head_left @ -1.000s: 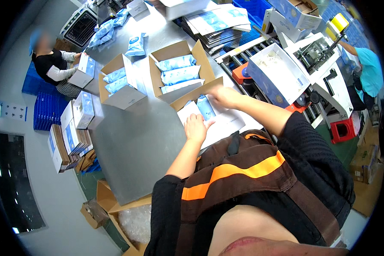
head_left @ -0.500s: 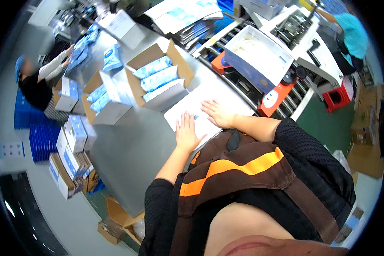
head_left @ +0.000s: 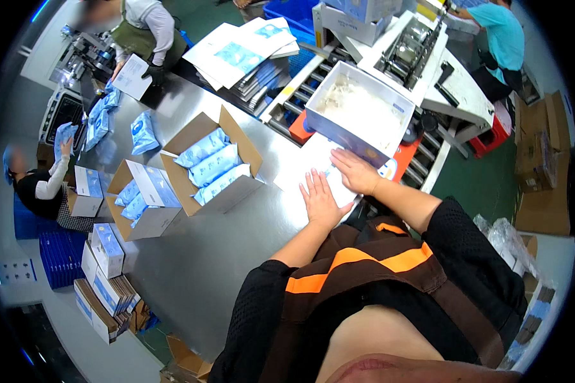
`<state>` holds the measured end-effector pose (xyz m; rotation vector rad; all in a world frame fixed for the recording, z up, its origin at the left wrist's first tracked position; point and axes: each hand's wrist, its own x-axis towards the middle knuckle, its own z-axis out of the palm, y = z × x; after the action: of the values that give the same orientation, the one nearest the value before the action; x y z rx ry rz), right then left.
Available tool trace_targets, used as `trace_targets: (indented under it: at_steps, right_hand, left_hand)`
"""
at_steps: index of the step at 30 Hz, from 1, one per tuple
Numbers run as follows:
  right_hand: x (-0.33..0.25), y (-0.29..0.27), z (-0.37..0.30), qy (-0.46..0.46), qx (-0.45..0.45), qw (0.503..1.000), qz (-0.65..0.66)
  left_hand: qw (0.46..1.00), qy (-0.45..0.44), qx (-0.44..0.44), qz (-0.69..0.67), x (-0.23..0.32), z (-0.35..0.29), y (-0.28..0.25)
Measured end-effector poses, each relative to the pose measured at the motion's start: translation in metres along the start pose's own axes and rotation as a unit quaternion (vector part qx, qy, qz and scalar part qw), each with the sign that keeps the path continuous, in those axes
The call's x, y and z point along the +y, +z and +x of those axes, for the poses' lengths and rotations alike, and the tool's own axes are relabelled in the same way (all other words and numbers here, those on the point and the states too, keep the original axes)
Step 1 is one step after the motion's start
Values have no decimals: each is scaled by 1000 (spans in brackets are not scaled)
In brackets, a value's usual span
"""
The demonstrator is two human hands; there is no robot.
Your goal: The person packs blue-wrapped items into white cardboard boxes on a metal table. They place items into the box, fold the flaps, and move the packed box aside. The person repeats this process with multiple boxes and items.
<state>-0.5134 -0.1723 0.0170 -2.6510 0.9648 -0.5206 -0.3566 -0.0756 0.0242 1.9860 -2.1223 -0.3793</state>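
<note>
Both my hands lie flat on a white folded-flat carton point(head_left: 298, 171) at the right side of the metal table. My left hand point(head_left: 322, 201) is spread, fingers pointing away from me. My right hand point(head_left: 356, 171) rests just right of it, fingers stretched toward the left. Neither hand grips anything. Right beyond the carton stands a white box point(head_left: 393, 118) with pale material inside. To the left is an open carton point(head_left: 233, 191) holding several blue packs point(head_left: 212, 167). The carton's middle is partly hidden under my hands.
Another open carton point(head_left: 150, 223) of blue packs, a loose blue pack point(head_left: 144, 133) and a stack of flat cartons point(head_left: 249, 57) are on the table point(head_left: 204, 274). A roller conveyor point(head_left: 421, 169) and machine point(head_left: 409, 51) lie right. Co-workers stand far left and far right.
The view has shifted. My hands and the flat carton have moved right, closer to the white box. A co-worker holding a white box now shows at the upper left.
</note>
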Motion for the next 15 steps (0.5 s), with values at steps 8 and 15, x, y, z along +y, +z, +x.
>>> trace_targets:
  at_steps: [8, 15]
  right_hand:
    - [-101, -171, 72, 21, 54, 930, 362]
    - [-210, -380, 38, -506, 311, 692, 410]
  left_hand:
    - [924, -24, -73, -376, -31, 51, -69]
    - [759, 346, 423, -352, 13, -164, -490]
